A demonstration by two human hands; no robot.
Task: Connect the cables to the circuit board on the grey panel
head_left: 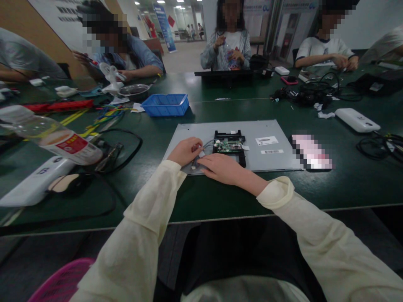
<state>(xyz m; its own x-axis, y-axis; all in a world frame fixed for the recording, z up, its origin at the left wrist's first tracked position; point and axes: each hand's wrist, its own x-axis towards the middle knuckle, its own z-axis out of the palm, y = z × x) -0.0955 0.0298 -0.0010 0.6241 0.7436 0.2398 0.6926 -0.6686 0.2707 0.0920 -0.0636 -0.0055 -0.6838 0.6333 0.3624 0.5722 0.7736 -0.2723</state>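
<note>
Your left hand pinches the thin grey wires at the near left corner of the flat grey metal panel, which lies on the dark green bench near its front edge. Your right hand rests flat and open on the panel, gripping nothing, just beside the green circuit board. Two white labels sit right of the board, their print too small to read.

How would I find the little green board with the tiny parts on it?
Start at the flat grey metal panel lying on the dark green table, right before the person. Near its middle sits a black frame, and the green circuit board lies inside it, just beyond the right hand. Nothing else on the panel is green.
</note>
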